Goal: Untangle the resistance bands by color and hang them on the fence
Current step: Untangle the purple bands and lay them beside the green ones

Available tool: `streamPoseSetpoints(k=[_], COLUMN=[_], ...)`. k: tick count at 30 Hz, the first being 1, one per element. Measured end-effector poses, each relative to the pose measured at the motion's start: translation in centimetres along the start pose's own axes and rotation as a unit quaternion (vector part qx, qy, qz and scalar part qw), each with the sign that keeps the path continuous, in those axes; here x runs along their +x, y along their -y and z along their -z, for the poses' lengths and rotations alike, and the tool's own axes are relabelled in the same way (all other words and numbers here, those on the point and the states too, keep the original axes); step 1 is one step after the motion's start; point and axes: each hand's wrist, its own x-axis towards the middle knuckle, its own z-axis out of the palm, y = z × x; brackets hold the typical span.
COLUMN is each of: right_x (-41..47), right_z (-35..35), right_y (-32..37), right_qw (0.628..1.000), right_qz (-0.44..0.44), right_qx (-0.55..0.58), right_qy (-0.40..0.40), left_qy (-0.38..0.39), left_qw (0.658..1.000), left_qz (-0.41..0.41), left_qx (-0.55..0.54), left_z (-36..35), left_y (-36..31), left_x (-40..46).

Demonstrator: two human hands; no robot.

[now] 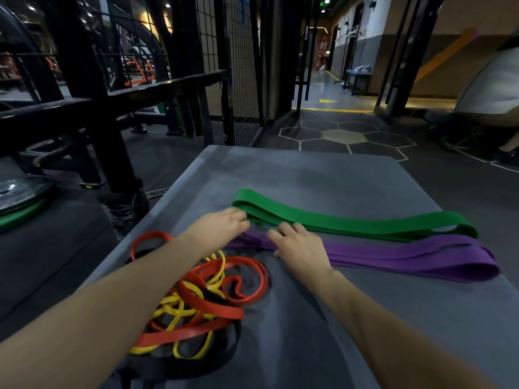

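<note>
Two wide bundles of resistance bands lie sorted side by side across the grey padded surface (323, 175): the green bands (351, 220) farther from the person and the purple bands (407, 255) just beside them, nearer, both stretched out flat toward the right. The left hand (222, 226) reaches to the left end of the green bands, its fingers curled down at their edge; motion blur makes it hard to tell whether this grip actually pinches the bands or only touches them. The right hand (297, 242) rests palm down on the purple bands, fingers relaxed and spread, its fingertips reaching the near edge of the green ones. Nearer the person, under the left forearm, a tangled heap remains of red bands (241, 279), yellow bands (171, 308) and black bands (224, 352) looped through each other. The black mesh fence (241, 66) stands beyond the surface on the left.
</note>
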Motion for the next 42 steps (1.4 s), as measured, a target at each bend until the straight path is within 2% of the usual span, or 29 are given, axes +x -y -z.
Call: streamPoseSetpoints(k=[3,5,10,16,19,22,24,26,32,36,38,40,42], right_x=[-0.4,-0.7,-1.2,-1.3,-1.4,-1.2,-1.1,-1.3,-1.7,-1.1,-1.2,-1.5,-1.6], right_z=[-0.1,-0.4,0.1,-0.3,-0.3,-0.8,-0.8,-0.9,-0.7,-0.9,-1.2,-1.3,-1.3], right_y=[-0.2,-0.5,-0.5,-1.6,-1.4,-1.2,-1.2,-1.4,-2.0,-2.4,-2.6,-2.8,-2.8], right_qw=[0.997,0.993,0.99,0.99,0.992,0.993,0.991,0.992,0.998,0.997,0.994,0.993,0.993], right_qz=[-0.012,-0.011,-0.034,-0.043,-0.041,-0.049,-0.045,-0.038,-0.029,-0.058,-0.051,-0.046,-0.048], right_qx=[0.077,0.115,0.134,0.132,0.123,0.103,0.123,0.121,0.048,0.055,0.095,0.106,0.108], right_qy=[0.022,0.026,0.012,0.028,0.001,-0.01,-0.008,-0.016,-0.026,-0.022,-0.012,-0.01,-0.016], left_qy=[0.129,0.148,0.066,0.001,-0.007,0.019,0.06,0.097,0.001,-0.012,0.024,0.105,0.111], left_qw=[0.984,0.974,0.989,1.0,0.998,0.998,0.997,0.993,0.993,0.995,0.998,0.991,0.991], left_qz=[0.062,0.072,0.079,0.004,-0.014,-0.007,0.045,0.073,0.0,0.007,0.051,0.078,0.073], left_qx=[-0.106,-0.153,-0.107,0.018,0.06,0.061,0.012,0.012,0.12,0.099,0.016,0.0,0.025], left_z=[-0.3,0.2,1.2,0.7,0.2,0.2,0.9,1.0,0.4,-0.3,0.0,0.4,0.9], left_y=[0.8,1.2,-0.3,-0.8,-1.0,-1.7,-1.9,-1.6,-2.3,-1.6,-1.2,-1.2,-1.8], left_x=[-0.2,-0.2,0.0,-0.5,-0.1,0.1,0.0,0.1,0.4,0.5,0.2,0.1,0.3])
